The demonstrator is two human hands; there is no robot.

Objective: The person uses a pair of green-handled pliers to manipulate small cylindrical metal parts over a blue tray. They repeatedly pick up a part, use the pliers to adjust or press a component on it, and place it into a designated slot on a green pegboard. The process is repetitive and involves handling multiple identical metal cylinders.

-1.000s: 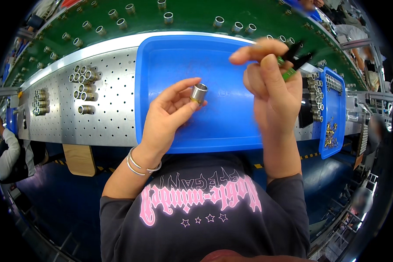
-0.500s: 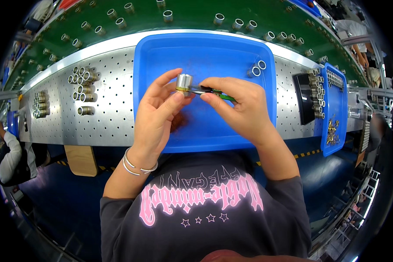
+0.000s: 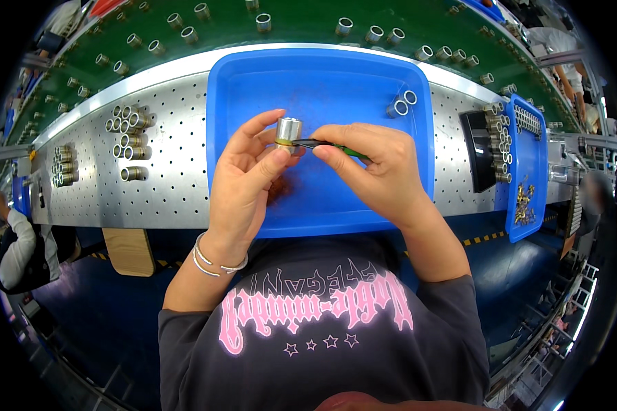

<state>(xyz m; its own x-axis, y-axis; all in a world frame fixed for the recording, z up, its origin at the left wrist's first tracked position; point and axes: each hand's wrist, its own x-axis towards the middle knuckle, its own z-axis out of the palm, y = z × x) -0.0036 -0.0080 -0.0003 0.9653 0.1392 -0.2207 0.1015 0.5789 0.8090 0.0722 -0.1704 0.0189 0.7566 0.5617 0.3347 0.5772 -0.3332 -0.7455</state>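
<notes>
Pink lettering (image 3: 315, 309) marks my dark shirt (image 3: 336, 373) beside the blue tray (image 3: 353, 82). Above that tray, my left hand (image 3: 245, 164) pinches a metal cylinder (image 3: 289, 129); my right hand (image 3: 380, 156) holds a green-black tool (image 3: 351, 151) to it.

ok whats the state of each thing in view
Left hand, closed on the metal sleeve
Metal sleeve, held roughly upright
Right hand, pinching the green-and-black hand tool
Hand tool, tip at the sleeve's yellowish lower part
Large blue tray, holding two sleeves and reddish residue
Small blue tray, holding sleeves and gold-coloured pieces
Sleeve groups, set on the perforated worktop
Green surface, dotted with sleeves
</notes>
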